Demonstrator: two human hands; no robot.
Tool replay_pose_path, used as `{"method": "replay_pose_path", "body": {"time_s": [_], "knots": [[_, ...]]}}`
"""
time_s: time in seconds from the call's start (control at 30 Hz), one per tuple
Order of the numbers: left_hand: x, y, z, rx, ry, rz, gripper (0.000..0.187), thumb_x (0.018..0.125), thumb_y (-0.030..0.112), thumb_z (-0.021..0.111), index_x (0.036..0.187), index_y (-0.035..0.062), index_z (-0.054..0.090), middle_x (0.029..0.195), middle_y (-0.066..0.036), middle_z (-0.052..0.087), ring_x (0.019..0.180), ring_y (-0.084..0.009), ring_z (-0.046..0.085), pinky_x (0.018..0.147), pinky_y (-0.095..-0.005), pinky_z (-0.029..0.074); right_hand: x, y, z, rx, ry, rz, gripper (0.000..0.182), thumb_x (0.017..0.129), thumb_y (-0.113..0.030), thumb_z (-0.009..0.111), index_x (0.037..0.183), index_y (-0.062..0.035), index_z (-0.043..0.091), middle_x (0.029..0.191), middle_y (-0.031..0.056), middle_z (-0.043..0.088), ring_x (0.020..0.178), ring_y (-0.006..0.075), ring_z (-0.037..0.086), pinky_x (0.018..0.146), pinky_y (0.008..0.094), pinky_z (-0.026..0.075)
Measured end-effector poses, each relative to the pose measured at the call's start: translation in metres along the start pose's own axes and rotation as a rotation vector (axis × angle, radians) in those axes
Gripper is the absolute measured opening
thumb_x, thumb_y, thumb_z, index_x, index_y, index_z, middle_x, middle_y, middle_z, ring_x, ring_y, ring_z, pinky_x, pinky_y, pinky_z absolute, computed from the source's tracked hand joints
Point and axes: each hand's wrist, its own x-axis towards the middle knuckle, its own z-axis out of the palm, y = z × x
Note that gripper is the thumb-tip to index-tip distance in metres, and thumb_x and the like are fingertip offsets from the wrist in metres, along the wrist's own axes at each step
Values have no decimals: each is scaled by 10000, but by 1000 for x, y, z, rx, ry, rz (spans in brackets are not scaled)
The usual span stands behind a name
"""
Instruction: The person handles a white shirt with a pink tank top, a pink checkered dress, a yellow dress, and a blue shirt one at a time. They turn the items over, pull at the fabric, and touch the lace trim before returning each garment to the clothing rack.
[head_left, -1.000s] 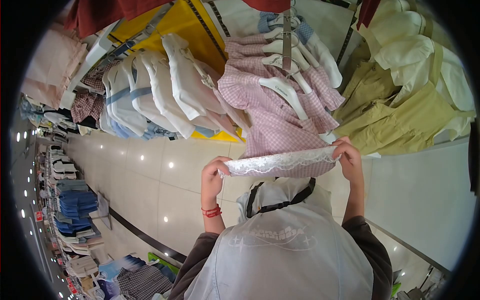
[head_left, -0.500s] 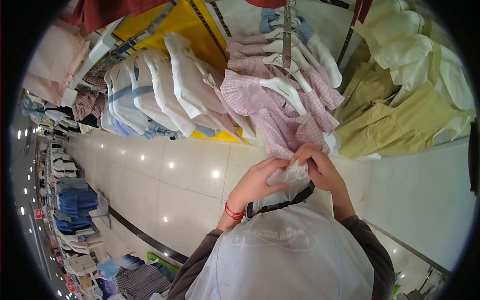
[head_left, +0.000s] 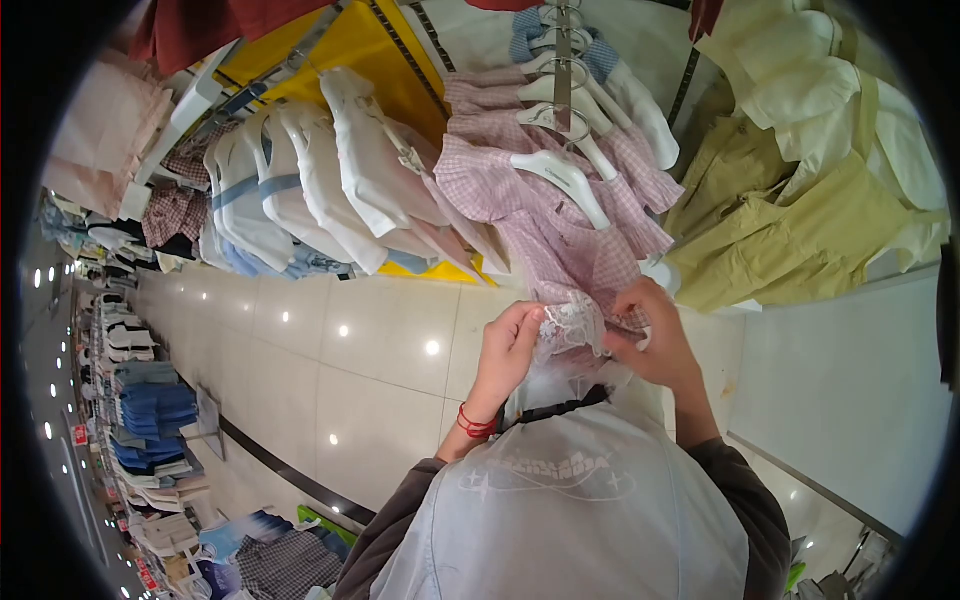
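A pink gingham garment (head_left: 545,225) hangs on a white hanger (head_left: 570,182) at the front of a rail. White lace (head_left: 572,322) lies at its lower part, between my hands. With thumb and fingers pinched, my left hand (head_left: 512,345) grips the left edge of the lace. On the other side, my right hand (head_left: 655,335) has its thumb and fingers apart beside the garment's lower right part; whether it holds any cloth is not clear. A red cord bracelet circles my left wrist.
More pink gingham garments hang behind the front one. White tops (head_left: 350,150) hang to the left, olive and cream clothes (head_left: 800,230) to the right. Below are floor tiles (head_left: 390,340) and a white panel (head_left: 840,380) at right. Folded jeans (head_left: 155,405) stand far left.
My hands have moved apart and the lace is spread between them. My left hand has shifted slightly left, and my right hand slightly right with its thumb and fingers more apart.
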Motion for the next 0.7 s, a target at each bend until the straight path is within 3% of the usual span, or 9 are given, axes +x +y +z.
{"method": "replay_pose_path", "body": {"time_s": [0.1, 0.23, 0.43, 0.53, 0.63, 0.7], "knots": [[-1, 9, 8, -49, 24, 4, 168, 889, 142, 491, 895, -5, 573, 582, 7, 469, 540, -30, 403, 486, -204, 348, 2, -10, 32, -96, 129, -28, 256, 644, -110, 672, 803, -36, 486, 776, 95, 473, 745, 267, 470, 670, 365, 389], [-1, 16, 6, 95, 47, 118, 165, 888, 135, 486, 887, -6, 571, 602, -15, 517, 544, -45, 432, 485, -215, 363, -2, 14, 44, -70, 132, -71, 246, 704, -46, 607, 916, -19, 486, 823, 119, 496, 757, 253, 509, 684, 332, 419], [0, 22, -1, 149, 27, 117, 170, 891, 130, 474, 864, -14, 559, 657, -49, 571, 575, -71, 477, 524, -228, 397, -1, 17, 36, 454, 77, 293, 94, 813, -34, 510, 904, -13, 495, 820, 77, 527, 728, 142, 509, 658, 253, 413], [3, 20, -3, 62, -13, 107, 176, 897, 136, 464, 857, -12, 551, 663, -41, 558, 597, -70, 475, 548, -226, 399, 2, 16, 36, 556, 28, 301, 117, 821, -97, 538, 892, -13, 498, 798, 61, 529, 725, 128, 499, 654, 255, 407], [1, 25, -3, 29, -98, 80, 183, 907, 143, 448, 834, -4, 530, 642, -8, 506, 595, -60, 432, 547, -217, 376, 8, 9, 36, 186, -28, 118, 168, 787, -137, 575, 877, -13, 506, 775, 77, 533, 714, 151, 518, 648, 271, 411], [0, 19, -3, -29, -161, 18, 193, 915, 151, 434, 811, 6, 508, 641, 18, 459, 601, -52, 394, 551, -206, 356, 9, 15, 37, 154, -92, 114, 154, 755, -100, 588, 856, -5, 519, 755, 79, 530, 706, 171, 522, 653, 283, 412]]}}
